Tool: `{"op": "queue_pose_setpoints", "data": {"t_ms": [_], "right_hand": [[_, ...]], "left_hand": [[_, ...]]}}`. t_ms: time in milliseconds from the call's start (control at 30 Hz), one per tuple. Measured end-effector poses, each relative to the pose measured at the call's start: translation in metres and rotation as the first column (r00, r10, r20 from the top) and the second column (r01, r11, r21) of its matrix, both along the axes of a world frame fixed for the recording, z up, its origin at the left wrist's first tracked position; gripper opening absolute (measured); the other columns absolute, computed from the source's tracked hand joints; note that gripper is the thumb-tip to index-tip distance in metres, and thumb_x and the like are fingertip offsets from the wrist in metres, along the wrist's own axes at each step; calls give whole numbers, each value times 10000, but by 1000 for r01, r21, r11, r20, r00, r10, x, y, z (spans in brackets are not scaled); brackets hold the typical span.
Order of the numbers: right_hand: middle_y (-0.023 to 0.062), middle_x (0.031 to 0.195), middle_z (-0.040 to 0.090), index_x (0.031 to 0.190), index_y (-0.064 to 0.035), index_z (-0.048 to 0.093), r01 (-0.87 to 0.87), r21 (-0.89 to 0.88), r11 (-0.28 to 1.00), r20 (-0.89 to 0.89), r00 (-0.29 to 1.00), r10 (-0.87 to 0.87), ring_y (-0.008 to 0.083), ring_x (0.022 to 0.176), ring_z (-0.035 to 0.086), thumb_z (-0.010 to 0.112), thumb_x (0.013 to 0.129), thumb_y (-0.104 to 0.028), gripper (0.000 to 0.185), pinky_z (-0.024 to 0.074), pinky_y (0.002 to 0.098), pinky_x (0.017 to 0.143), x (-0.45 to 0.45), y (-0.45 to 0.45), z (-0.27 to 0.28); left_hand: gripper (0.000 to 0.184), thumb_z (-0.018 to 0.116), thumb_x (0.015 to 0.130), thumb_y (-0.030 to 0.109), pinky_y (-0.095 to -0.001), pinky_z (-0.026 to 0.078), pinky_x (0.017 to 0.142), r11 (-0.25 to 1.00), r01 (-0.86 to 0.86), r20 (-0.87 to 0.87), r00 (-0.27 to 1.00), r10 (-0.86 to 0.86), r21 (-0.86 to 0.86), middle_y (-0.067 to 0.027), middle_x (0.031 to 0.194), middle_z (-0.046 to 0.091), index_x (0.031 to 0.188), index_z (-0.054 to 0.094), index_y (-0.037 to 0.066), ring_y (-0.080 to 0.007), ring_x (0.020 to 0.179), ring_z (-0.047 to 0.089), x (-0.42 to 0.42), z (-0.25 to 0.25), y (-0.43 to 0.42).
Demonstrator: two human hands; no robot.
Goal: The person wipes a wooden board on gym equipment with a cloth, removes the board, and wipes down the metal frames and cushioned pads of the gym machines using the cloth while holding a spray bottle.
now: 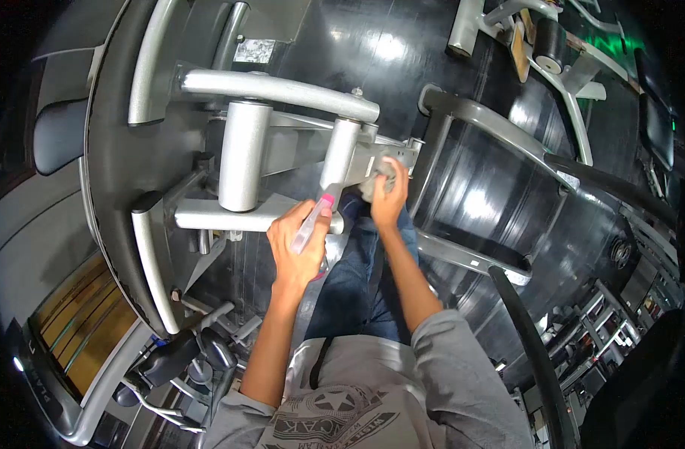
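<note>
While the left hand (296, 241) grips a pink-topped bottle (308, 229) near mid-frame, its long axis slanting toward the upper right, the right hand (389, 200) clutches a bunched grey cloth (371, 184) up that way, nearer the machine's metal plate (363, 159)

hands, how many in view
2: the left hand, gripping what looks like a spray bottle, and the right hand, holding a cloth by the silver machine. No other hand shows.

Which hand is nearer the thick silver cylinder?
Left: the left hand is below and right of the cylinder in the picture; the right hand is farther right.
</note>
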State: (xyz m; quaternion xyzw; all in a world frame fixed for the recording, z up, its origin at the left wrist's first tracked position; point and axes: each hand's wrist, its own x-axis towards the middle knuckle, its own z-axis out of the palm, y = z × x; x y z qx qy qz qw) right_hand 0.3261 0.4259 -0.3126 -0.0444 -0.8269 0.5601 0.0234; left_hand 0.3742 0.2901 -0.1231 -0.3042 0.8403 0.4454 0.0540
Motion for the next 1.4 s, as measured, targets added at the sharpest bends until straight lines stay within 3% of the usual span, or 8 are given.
{"op": "queue_pose_setpoints", "data": {"t_ms": [233,500,800,867,1033,1100,1167,1400], "right_hand": [[217,1072,674,1145,-20,622,55,187,981,495,857,-142,397,1053,627,611,844,-271,392,471,420,911,-51,50,-106],[144,1041,666,1077,-23,669,-104,-78,991,71,991,109,272,984,649,621,799,-73,286,475,342,888,-35,7,40],[203,1121,664,1145,-21,657,-376,156,914,331,891,310,380,1055,632,630,831,-257,393,478,414,939,-89,73,-117],[245,1107,662,1133,13,656,-210,198,958,546,835,70,401,1058,626,651,831,-328,456,478,417,936,-90,76,-136],[280,1101,657,1156,70,624,-13,216,976,438,895,-85,397,1082,624,686,809,-360,556,475,424,942,-60,43,-89],[222,1055,674,1113,57,625,131,-12,991,453,885,-111,334,1030,632,665,834,-240,409,469,389,927,-33,27,-49],[159,1112,651,1120,6,628,270,-122,955,357,910,-212,272,1060,614,618,867,-152,299,447,359,944,-8,7,-29],[148,1185,623,1177,-18,589,659,-148,738,479,701,-529,261,1066,606,561,907,-183,318,451,370,944,5,-12,-99]], "left_hand": [[358,588,894,300,-422,387,563,1000,27,19,999,-28,12,-161,635,511,699,524,6,-370,576,519,-1,2,-1],[357,592,888,301,-416,382,556,1000,26,24,999,-26,12,-158,622,495,700,521,6,-368,574,517,-1,3,0],[352,596,876,313,-414,384,558,999,40,52,998,-40,-3,-157,634,499,713,526,8,-376,585,519,-2,4,0],[362,592,874,326,-413,385,559,998,56,57,997,-56,-4,-157,637,501,714,529,8,-374,585,522,-2,6,-1],[363,586,872,332,-411,389,560,998,62,34,998,-62,-12,-154,643,510,713,535,10,-370,586,529,1,2,-1],[357,584,872,329,-409,392,561,997,76,26,997,-75,-16,-152,644,514,714,540,11,-365,585,534,2,0,-2],[533,494,932,465,-330,399,464,981,150,-49,986,-157,-122,-92,618,551,707,614,-3,-191,449,546,2,-3,-3],[567,476,927,504,-336,403,493,990,128,11,992,-128,-62,-100,624,556,710,614,-2,-209,465,563,2,0,-2]]}}
